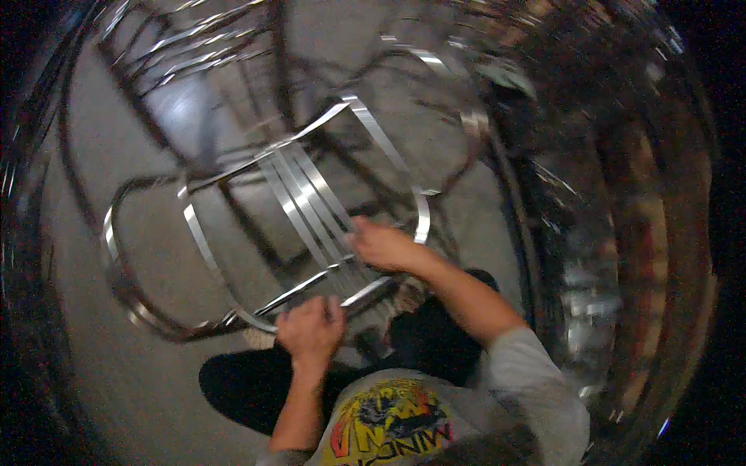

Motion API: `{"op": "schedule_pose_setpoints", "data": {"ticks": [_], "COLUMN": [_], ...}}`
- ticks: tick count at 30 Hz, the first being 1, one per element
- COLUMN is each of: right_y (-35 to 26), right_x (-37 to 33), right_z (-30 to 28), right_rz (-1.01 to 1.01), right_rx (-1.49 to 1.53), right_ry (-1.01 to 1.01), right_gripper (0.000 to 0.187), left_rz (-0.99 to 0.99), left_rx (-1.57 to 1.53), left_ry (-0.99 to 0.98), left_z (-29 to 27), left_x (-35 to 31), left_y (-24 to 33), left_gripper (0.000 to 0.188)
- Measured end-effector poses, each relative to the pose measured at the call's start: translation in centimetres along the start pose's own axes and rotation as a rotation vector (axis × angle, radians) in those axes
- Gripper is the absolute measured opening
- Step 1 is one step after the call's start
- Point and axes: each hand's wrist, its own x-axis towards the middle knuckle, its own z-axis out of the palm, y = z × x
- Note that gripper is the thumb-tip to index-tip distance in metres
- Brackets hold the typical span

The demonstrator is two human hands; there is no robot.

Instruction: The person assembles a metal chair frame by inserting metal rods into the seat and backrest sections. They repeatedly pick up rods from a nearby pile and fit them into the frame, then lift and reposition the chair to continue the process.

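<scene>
Technician: Where is the workpiece?

Instructor: The metal frame (pixel 308 193) is in front of the person's knees (pixel 241 384), above the floor (pixel 140 388). Whether it rests on the floor cannot be determined. Parallel slats (pixel 294 203) span its middle, between the far and near crossbars.

Technician: What is the left-hand grip?

Instructor: The left hand (pixel 311 330) is closed on the frame's outer near rail, left of the slats' near ends.

Technician: And the right?

Instructor: The right hand (pixel 386 245) is at the slats' right side, fingers bent. Blur hides the fingertips; I cannot tell whether it grips.

Technician: What are the surroundings?

Instructor: Bright metal bars (pixel 206 54) are beyond the frame, to the far left. Blurred metallic items (pixel 590 318) line the floor's right edge.
</scene>
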Motion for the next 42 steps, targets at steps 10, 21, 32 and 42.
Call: {"op": "schedule_pose_setpoints", "data": {"ticks": [10, 21, 32, 42], "right_y": [10.7, 44.4, 39.0, 30.7], "right_x": [-14.1, -26.1, -25.8, -37.0], "right_z": [-13.4, -21.4, -25.2, -37.3], "right_rz": [0.084, 1.034, 0.918, 0.418], "right_rx": [0.436, -0.015, -0.402, -0.784], "right_ry": [1.286, 0.326, 0.585, 1.616], "right_gripper": [0.036, 0.064, 0.033, 0.042], "left_rz": [0.072, 0.087, 0.076, 0.052], "left_rx": [0.055, 0.106, 0.108, -0.026], "left_ry": [0.097, 0.107, 0.153, 0.132], "left_z": [0.6, 1.5, 1.5, 0.8], "left_x": [0.5, 0.4, 0.2, 0.4], "left_y": [0.2, 0.4, 0.3, 0.8], "left_gripper": [0.029, 0.038, 0.036, 0.035]}}
